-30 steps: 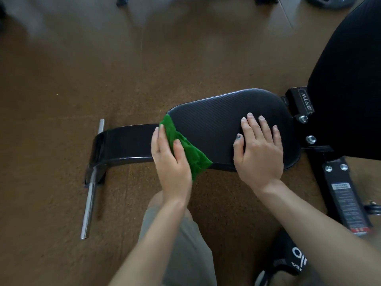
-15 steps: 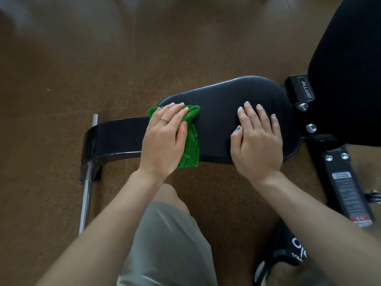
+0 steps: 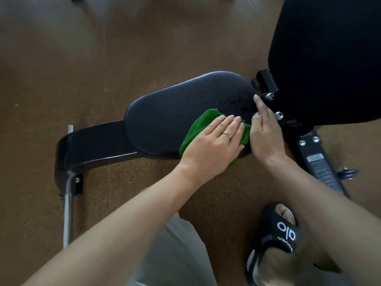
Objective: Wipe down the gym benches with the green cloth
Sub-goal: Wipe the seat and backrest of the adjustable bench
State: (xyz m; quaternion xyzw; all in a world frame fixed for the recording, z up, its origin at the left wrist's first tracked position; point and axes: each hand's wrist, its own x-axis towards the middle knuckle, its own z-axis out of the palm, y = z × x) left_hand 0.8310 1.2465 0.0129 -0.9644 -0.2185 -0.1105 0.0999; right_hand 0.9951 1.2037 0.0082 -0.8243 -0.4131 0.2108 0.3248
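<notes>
A black textured bench seat pad (image 3: 175, 112) lies across the middle of the view, on a black frame. The green cloth (image 3: 199, 124) is spread on the pad's near right part. My left hand (image 3: 216, 145) presses flat on the cloth, fingers together, a ring on one finger. My right hand (image 3: 263, 135) rests on the pad's right end beside the cloth, fingers extended toward the hinge bracket (image 3: 268, 83). The large black back pad (image 3: 329, 58) fills the upper right.
Brown speckled gym floor (image 3: 82, 58) surrounds the bench. The black frame arm (image 3: 92, 145) runs left to a chrome foot bar (image 3: 67, 203). A frame leg with a label (image 3: 317, 164) lies at right. My foot in a black slide sandal (image 3: 282, 230) stands at lower right.
My left hand has slid the green cloth from the pad's left end to its right part. My right hand has shifted right to the pad's edge, and the view has tilted up slightly.
</notes>
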